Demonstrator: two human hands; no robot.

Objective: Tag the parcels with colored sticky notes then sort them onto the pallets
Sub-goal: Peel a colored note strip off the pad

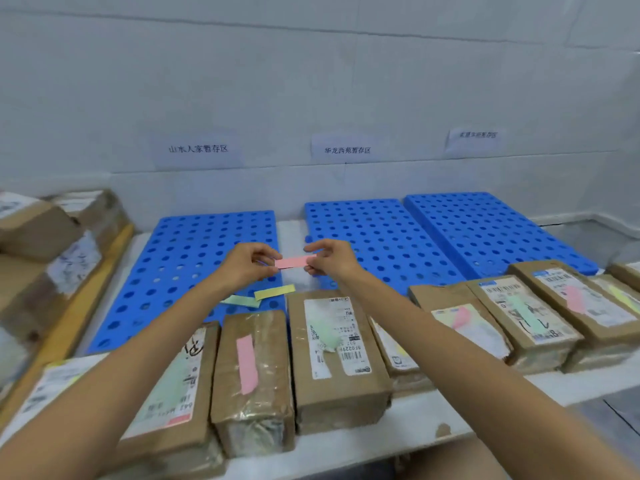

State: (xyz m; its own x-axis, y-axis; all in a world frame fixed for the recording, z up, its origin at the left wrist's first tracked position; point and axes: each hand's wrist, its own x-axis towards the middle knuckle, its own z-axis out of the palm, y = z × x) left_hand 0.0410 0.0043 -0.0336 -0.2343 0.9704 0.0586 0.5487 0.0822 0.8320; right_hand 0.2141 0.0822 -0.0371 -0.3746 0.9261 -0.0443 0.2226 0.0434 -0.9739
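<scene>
A pink sticky note (294, 262) is held level in the air between both hands, above the gap between two blue pallets. My left hand (247, 263) pinches its left end and my right hand (330, 259) pinches its right end. A yellow note (275, 292) and a green note (240, 301) lie on the left pallet (180, 265). Several brown parcels run in a row along the near edge, among them one with a pink note (251, 379) and one with a green note (332, 355). The middle pallet (374, 244) and right pallet (485, 230) are bare.
More cardboard parcels are stacked at the left (45, 244) on a yellow-edged surface. Three paper signs hang on the white wall, one above each pallet (197, 148). The white shelf's front edge (415, 434) runs below the parcel row.
</scene>
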